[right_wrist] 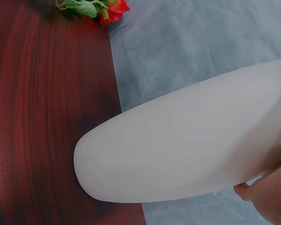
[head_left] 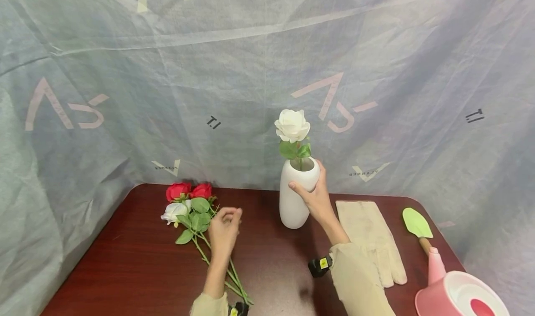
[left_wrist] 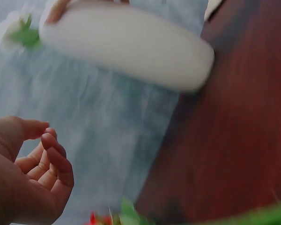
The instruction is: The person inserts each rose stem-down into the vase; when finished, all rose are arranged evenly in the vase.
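Note:
A white vase stands near the table's back edge, with one white rose upright in its mouth. My right hand grips the vase's upper part, thumb across the front. The right wrist view shows the vase's smooth side and part of the hand at the right edge. My left hand is raised just right of the loose flowers, its fingers loosely bent and nothing between them. In the left wrist view, the left hand's thumb and fingertips come close together. Beside it lie red roses and a white rose.
Long green stems reach toward the table's front. Right of the vase lie cream cloth gloves. Farther right are a small trowel with a light green blade and a pink watering can. A grey curtain hangs behind the table.

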Available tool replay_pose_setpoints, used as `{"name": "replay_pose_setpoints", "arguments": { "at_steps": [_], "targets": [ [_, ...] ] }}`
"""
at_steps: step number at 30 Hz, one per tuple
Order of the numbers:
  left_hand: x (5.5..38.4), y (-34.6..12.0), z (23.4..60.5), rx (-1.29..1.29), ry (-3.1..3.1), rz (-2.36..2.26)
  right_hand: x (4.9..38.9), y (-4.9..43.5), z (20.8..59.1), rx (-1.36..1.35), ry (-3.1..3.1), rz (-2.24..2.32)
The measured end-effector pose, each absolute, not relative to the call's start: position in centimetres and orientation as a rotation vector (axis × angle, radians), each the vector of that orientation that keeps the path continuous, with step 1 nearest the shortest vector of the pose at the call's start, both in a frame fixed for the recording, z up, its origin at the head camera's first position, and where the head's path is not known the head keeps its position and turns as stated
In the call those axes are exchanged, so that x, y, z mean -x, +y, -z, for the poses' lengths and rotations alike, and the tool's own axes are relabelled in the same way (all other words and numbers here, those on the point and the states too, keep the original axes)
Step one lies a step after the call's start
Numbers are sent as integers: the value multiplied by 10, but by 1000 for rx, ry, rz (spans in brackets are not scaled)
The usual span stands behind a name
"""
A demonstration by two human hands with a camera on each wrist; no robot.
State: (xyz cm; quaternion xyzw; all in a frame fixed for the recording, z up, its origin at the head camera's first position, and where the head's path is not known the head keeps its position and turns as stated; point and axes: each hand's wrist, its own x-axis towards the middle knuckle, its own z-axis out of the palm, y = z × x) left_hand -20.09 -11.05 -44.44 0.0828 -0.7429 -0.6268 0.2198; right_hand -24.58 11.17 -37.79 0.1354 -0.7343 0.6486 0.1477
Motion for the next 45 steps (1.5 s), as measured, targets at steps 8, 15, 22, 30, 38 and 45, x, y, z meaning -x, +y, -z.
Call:
{"name": "replay_pose_setpoints", "arguments": {
  "at_steps": [8, 15, 22, 30, 38, 45],
  "targets": [
    [168, -167, 480, -490, -2128, 1574, 262, 113, 399, -350, -2149, -1819],
    [160, -198, 503, -544, -2144, 1314, 263, 116, 399, -335, -2135, -1818],
    [159, -207, 514, -652, -2190, 1277, 250, 114, 384, -346, -2134, -1851],
    [164, -191, 514, -600, -2253, 1471, 243, 109, 374, -354, -2128, -1863],
    [174, -185, 515, -562, -2288, 1427, 243, 108, 375, -354, -2112, -1864],
    [178, -188, 515, -584, -2176, 1554, 244, 109, 376, -346, -2120, -1861]
  ]
}}
